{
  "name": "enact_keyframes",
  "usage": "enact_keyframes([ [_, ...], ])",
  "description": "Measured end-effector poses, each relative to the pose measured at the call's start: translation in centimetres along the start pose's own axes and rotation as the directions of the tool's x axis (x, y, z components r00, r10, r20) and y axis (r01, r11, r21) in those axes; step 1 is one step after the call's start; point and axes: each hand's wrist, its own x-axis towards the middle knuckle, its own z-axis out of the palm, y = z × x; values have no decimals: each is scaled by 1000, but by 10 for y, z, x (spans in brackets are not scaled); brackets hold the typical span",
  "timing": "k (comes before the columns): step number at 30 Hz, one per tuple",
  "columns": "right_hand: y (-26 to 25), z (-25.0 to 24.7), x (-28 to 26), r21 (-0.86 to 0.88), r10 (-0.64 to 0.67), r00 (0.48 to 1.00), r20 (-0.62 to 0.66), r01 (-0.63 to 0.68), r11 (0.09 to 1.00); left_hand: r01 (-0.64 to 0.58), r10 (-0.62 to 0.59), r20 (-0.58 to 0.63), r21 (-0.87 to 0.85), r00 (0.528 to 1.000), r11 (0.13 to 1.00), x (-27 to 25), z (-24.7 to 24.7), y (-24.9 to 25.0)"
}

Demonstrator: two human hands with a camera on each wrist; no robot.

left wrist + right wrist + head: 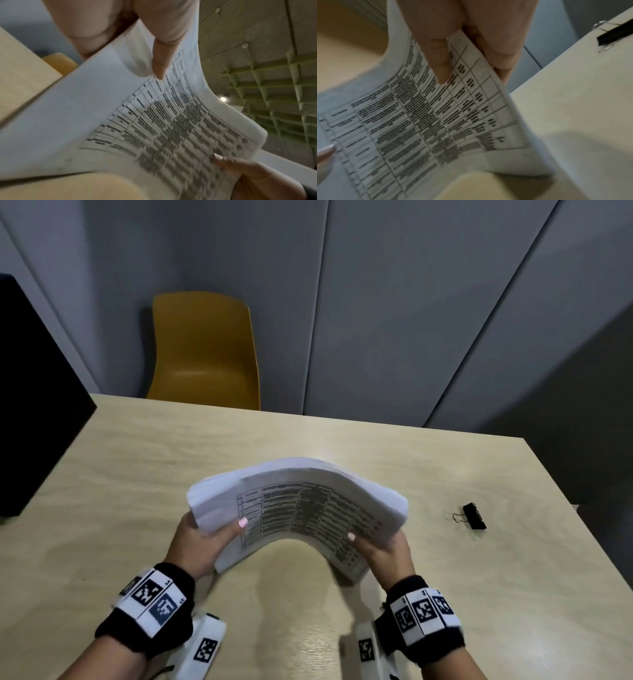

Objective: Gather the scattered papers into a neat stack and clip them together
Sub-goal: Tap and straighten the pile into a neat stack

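A thick stack of white papers [301, 501] with a printed table on its top sheet is held above the table, bowed upward in an arch. My left hand [202, 539] grips its left end, thumb on top and fingers underneath. My right hand [380, 549] grips its right end the same way. In the left wrist view the papers [120, 121] curve away under my left thumb [159, 65]. The right wrist view has the papers [428, 115] pinched under my right thumb [441, 60]. A black binder clip [472, 516] lies on the table to the right, also in the right wrist view as the clip [614, 36].
The light wooden table [137, 474] spreads under the papers. A yellow chair [205, 350] stands behind its far edge. A black object [34, 405] sits at the far left. Grey wall panels [411, 302] close off the back.
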Motion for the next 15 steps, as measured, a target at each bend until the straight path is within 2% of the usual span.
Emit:
enact_keyframes([
  [1,4,1,0,-33,28,999,15,-27,999,29,-29,1,-20,1000,999,-1,0,-3],
  [3,8,0,0,-81,25,999,-31,-28,996,37,-37,7,-54,999,998,-4,1,-5],
  [6,11,-4,2,-31,-2,997,-73,0,1000,4,-4,2,-23,1000,1000,-5,2,-5],
  [12,17,0,-3,-101,127,990,-65,-133,986,103,-103,6,-41,995,994,-11,6,-14],
  [15,14,1,-2,-101,62,987,-150,-78,992,122,-122,8,-68,993,990,-7,-2,-21],
])
